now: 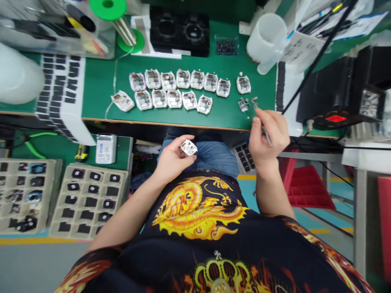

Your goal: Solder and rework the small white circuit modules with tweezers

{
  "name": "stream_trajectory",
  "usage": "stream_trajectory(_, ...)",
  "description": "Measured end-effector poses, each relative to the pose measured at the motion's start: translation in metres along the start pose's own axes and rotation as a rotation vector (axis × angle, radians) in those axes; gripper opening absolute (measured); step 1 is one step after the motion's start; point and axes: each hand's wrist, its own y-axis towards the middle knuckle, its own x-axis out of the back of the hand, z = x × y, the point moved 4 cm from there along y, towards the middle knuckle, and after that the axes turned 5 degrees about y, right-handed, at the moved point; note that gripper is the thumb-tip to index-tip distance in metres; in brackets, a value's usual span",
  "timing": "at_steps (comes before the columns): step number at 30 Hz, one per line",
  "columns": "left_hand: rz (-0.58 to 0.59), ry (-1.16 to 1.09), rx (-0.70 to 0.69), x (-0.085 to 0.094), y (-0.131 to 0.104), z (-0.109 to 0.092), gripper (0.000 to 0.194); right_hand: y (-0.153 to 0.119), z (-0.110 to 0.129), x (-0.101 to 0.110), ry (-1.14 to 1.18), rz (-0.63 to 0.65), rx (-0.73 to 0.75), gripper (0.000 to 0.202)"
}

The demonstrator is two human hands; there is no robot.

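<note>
A small white watch case (189, 147) with its inner parts showing rests in the fingers of my left hand (173, 159), above my lap. My right hand (269, 136) pinches a thin metal tool, probably tweezers (266, 135), over the front edge of the green bench. Its tip is beside a few tiny metal parts (254, 101); whether it grips one I cannot tell. Another small cluster of metal parts (243, 105) lies just left of them. A single open watch case (243, 84) sits behind these. Further left, similar open watch cases (174, 99) lie in two rows.
At the back stand a solder wire spool (131, 38), a black fixture (179, 31), a screw box (226, 44) and a white cup (266, 38). A black device with a red display (336, 118) is at right. Compartment trays (88, 199) lie lower left. A black cable (317, 53) crosses the right.
</note>
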Motion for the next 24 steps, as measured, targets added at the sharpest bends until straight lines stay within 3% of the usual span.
stream_trajectory(4, -0.104, 0.218, -0.183, 0.033, 0.0, -0.032, 0.068, 0.004, -0.012, -0.001, -0.038, -0.013, 0.022, 0.031)
stream_trajectory(8, -0.361, 0.658, -0.402, 0.095, -0.001, -0.078, 0.064, 0.004, -0.019, -0.005, -0.003, -0.019, 0.015, 0.028)
stream_trajectory(12, -0.555, 1.06, -0.412, 0.155, 0.006, -0.115, 0.063, 0.01, -0.018, -0.002, 0.078, -0.032, -0.056, 0.024)
stream_trajectory(15, -0.533, 1.168, -0.403, 0.182, 0.019, -0.131, 0.068, 0.015, -0.014, 0.001, 0.093, -0.024, -0.131, 0.024)
stream_trajectory(20, -0.387, 1.344, -0.251, 0.199, 0.041, -0.14, 0.08, 0.015, -0.011, 0.003, 0.186, 0.004, -0.336, 0.021)
stream_trajectory(24, -0.343, 1.386, -0.289, 0.216, 0.054, -0.14, 0.081, 0.009, -0.013, 0.0, 0.341, 0.004, -0.484, 0.02)
